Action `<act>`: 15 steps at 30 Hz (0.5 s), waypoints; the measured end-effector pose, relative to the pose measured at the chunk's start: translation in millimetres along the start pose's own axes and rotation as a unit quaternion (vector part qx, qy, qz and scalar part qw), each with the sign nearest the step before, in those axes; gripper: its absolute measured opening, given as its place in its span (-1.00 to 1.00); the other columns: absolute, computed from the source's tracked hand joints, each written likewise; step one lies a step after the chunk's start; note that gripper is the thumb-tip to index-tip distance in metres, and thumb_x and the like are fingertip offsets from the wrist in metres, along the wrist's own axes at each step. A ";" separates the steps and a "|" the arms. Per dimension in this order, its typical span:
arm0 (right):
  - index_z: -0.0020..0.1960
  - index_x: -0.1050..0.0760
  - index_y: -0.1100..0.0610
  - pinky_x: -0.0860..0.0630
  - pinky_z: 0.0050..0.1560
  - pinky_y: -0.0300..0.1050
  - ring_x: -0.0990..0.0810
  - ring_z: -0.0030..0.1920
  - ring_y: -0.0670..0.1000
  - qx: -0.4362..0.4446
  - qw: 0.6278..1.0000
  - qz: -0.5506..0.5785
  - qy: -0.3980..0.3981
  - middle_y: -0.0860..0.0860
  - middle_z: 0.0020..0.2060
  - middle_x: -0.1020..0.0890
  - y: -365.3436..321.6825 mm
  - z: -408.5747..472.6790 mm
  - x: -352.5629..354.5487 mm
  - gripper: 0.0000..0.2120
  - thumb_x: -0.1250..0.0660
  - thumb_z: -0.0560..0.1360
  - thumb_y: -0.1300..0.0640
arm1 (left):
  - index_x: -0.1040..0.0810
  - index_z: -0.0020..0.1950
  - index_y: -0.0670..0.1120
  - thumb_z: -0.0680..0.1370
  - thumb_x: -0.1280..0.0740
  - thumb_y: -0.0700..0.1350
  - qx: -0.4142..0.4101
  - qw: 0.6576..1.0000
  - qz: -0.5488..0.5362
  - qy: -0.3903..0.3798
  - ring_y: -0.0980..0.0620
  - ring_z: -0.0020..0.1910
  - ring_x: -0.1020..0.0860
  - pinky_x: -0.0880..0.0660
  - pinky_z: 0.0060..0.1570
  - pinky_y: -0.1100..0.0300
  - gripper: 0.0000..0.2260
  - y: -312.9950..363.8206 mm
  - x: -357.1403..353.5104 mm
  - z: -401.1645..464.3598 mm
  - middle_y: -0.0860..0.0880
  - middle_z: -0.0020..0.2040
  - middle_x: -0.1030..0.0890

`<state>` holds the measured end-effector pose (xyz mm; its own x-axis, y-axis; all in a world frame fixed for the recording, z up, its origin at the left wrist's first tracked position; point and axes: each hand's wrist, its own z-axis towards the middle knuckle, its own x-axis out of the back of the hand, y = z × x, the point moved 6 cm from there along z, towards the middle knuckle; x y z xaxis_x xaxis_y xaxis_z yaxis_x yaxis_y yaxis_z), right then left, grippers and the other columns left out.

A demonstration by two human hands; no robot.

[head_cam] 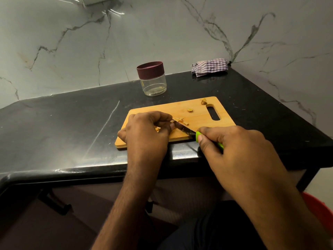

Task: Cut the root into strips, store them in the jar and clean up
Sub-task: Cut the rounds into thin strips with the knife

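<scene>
A glossy black worktop crosses mid-frame. On it lie a wooden board at centre, a lidded jar just above the board, and a checked cloth at upper right by the wall.

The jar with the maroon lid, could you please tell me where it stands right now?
In the head view the jar stands on the black counter just beyond the cutting board, left of the checked cloth.

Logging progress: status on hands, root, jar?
Right hand grips knife; left hand pins root on board. Jar lidded behind. Nothing obstructing.
</scene>
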<state>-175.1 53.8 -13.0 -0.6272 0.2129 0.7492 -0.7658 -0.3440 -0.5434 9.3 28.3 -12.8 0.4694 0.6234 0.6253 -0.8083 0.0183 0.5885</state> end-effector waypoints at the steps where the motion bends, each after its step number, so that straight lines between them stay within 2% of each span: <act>1: 0.25 -0.47 -0.21 -0.40 -0.33 -0.31 -0.41 -0.31 -0.15 0.001 1.000 -0.003 0.004 -0.21 -0.30 -0.46 -1.9 0.8 -1.7 -0.67 -0.10 0.56 -0.20 | -0.71 0.02 0.15 0.50 -0.50 0.04 -0.002 1.000 0.000 0.002 0.15 0.20 -0.51 -0.15 0.14 0.07 -0.89 -0.3 -0.2 0.0 0.31 -0.21 -0.58; 4: 0.31 -0.42 -0.21 -0.35 -0.31 -0.31 -0.51 -0.19 -0.13 0.007 1.000 -0.012 0.013 -0.19 -0.12 -0.60 -7.8 2.3 -6.0 -0.64 -0.08 0.57 -0.20 | -0.71 0.01 0.14 0.50 -0.51 0.03 -0.010 1.000 -0.006 0.015 0.16 0.16 -0.54 -0.21 0.17 0.05 -0.89 0.2 1.4 -1.0 0.25 -0.14 -0.67; 6: 0.33 -0.41 -0.18 -0.33 -0.31 -0.30 -0.53 -0.13 -0.12 0.008 1.000 -0.027 0.004 -0.16 -0.04 -0.62 -10.7 4.5 -8.4 -0.63 -0.07 0.58 -0.20 | -0.71 0.00 0.14 0.49 -0.51 0.02 -0.013 1.000 -0.008 0.019 0.18 0.13 -0.55 -0.25 0.21 0.02 -0.90 1.3 2.2 -1.4 0.24 -0.13 -0.68; 9: 0.31 -0.41 -0.11 -0.30 -0.36 -0.31 -0.46 -0.18 -0.12 0.006 0.999 -0.044 -0.027 -0.12 -0.04 -0.60 -13.8 12.1 -17.3 -0.67 -0.08 0.61 -0.15 | -0.72 0.01 0.13 0.49 -0.51 0.01 -0.015 1.000 -0.004 0.023 0.18 0.11 -0.56 -0.29 0.25 -0.01 -0.89 2.9 2.9 -1.5 0.24 -0.13 -0.68; 12: 0.26 -0.43 -0.07 -0.33 -0.36 -0.27 -0.43 -0.26 -0.10 0.011 0.997 -0.062 -0.040 -0.10 -0.11 -0.58 -15.9 17.3 -26.5 -0.74 -0.11 0.63 -0.07 | -0.72 0.01 0.12 0.49 -0.51 0.01 -0.011 1.000 -0.009 0.020 0.17 0.11 -0.56 -0.24 0.19 0.04 -0.88 2.0 2.7 -2.3 0.23 -0.17 -0.67; 15: 0.28 -0.42 -0.11 -0.27 -0.41 -0.33 -0.40 -0.28 -0.11 0.012 0.997 -0.060 -0.045 -0.12 -0.11 -0.58 -14.3 15.6 -23.2 -0.72 -0.11 0.62 -0.10 | -0.71 0.04 0.13 0.50 -0.50 0.01 -0.008 1.000 0.007 0.015 0.12 0.17 -0.53 -0.18 0.13 0.06 -0.87 2.9 1.9 -2.3 0.28 -0.22 -0.59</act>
<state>-147.4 39.5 -16.7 -0.5159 0.1719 0.8393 -0.8300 -0.3426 -0.4400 7.0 31.4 -11.1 0.4477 0.6465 0.6178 -0.8205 0.0223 0.5712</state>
